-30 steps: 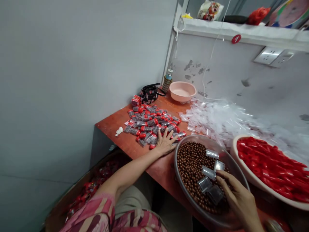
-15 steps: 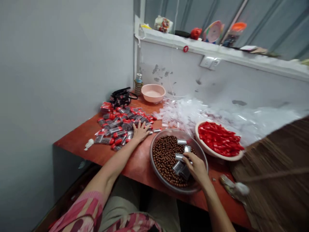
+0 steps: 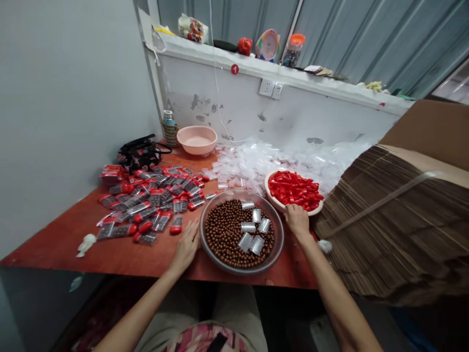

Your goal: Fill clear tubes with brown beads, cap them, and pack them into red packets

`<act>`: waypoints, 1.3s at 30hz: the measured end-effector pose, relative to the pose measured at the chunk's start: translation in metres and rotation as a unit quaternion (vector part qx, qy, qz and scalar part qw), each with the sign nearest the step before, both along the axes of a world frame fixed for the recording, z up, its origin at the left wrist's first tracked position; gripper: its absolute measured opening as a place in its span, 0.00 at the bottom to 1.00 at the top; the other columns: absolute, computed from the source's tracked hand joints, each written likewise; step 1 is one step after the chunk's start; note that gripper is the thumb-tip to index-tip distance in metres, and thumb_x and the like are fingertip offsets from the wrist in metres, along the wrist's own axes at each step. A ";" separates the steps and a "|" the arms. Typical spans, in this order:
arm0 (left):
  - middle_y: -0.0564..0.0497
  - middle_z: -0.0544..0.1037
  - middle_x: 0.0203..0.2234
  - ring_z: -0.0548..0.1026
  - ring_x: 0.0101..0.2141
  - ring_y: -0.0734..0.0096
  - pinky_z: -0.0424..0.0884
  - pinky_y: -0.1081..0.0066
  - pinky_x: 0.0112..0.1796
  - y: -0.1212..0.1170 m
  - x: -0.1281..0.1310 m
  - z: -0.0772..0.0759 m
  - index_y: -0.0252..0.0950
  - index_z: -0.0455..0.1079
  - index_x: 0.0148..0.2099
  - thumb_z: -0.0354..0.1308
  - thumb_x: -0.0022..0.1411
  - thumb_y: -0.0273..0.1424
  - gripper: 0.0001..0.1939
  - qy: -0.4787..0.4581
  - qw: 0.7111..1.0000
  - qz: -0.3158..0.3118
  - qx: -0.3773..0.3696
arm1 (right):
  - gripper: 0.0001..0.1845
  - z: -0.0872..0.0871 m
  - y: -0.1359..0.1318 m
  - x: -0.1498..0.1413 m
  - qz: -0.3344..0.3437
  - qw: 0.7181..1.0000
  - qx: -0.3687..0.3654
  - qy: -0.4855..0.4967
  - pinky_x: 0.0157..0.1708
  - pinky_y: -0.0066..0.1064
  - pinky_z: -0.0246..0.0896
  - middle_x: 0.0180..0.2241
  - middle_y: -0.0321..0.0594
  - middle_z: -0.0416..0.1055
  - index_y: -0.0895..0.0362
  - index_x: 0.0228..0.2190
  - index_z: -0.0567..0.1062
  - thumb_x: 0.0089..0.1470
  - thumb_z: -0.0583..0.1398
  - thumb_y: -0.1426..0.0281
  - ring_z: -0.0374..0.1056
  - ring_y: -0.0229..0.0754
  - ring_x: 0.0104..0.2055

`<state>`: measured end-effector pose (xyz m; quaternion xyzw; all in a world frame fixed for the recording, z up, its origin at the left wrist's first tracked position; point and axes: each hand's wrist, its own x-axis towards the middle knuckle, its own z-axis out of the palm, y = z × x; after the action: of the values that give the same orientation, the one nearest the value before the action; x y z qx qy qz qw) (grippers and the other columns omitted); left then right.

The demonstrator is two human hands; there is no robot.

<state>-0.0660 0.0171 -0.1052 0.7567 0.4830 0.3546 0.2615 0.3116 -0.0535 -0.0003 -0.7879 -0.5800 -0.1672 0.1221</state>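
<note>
My left hand (image 3: 186, 247) lies at the left side of a metal bowl (image 3: 208, 256), its fingers stretched out along the rim. Brown beads (image 3: 223, 227) fill this bowl, and several clear plastic tubes (image 3: 248, 227) rest on top of them. My right hand (image 3: 297, 220) is at the near rim of a cream bowl (image 3: 315, 211), fingers bent over the edge. Red plastic caps (image 3: 293, 188) are heaped in that bowl. Left of my left hand lies a pile of bead-filled tubes with red caps (image 3: 154, 198).
Loose clear plastic tubes (image 3: 252, 161) are heaped behind the bowls. A pink basin (image 3: 197, 139), a flask (image 3: 169, 126) and a black floral bag (image 3: 139, 154) stand at the back left. Stacked cardboard (image 3: 381, 220) bounds the right side; crumpled tissue (image 3: 87, 243) lies near the front edge.
My left hand has left the pile of filled tubes for the bead bowl's side. My right hand has moved from the clear tubes to the cream bowl's rim. The view has swung right.
</note>
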 end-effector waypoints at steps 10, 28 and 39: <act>0.45 0.66 0.53 0.58 0.56 0.62 0.52 0.55 0.56 -0.013 0.005 0.000 0.36 0.61 0.55 0.41 0.62 0.35 0.22 0.004 1.000 0.003 0.008 | 0.11 0.000 -0.009 0.004 0.014 0.993 -0.076 -0.088 0.25 0.29 0.44 0.32 0.46 0.70 0.58 0.32 0.71 0.55 0.49 0.71 0.61 0.44 0.36; 0.45 0.68 0.51 0.62 0.54 0.63 0.51 0.54 0.56 -0.017 0.004 0.006 0.35 0.64 0.53 0.42 0.62 0.34 0.20 0.010 1.000 -0.009 0.015 | 0.13 0.025 -0.019 -0.030 0.089 0.993 -0.075 0.014 0.35 0.30 0.56 0.37 0.44 0.72 0.56 0.36 0.72 0.56 0.49 0.67 0.67 0.43 0.39; 0.44 0.69 0.50 0.65 0.52 0.64 0.57 0.56 0.54 -0.019 0.005 0.006 0.35 0.64 0.53 0.43 0.62 0.34 0.19 -0.026 1.000 0.000 0.010 | 0.14 0.017 0.040 -0.094 0.087 0.967 -0.235 0.040 0.33 0.30 0.55 0.35 0.43 0.72 0.57 0.37 0.70 0.50 0.57 0.63 0.67 0.45 0.38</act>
<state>-0.0608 -0.0022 -0.0994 0.7499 0.4726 0.3786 0.2664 0.2176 -0.0130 0.0167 -0.7473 -0.6637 0.0164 -0.0290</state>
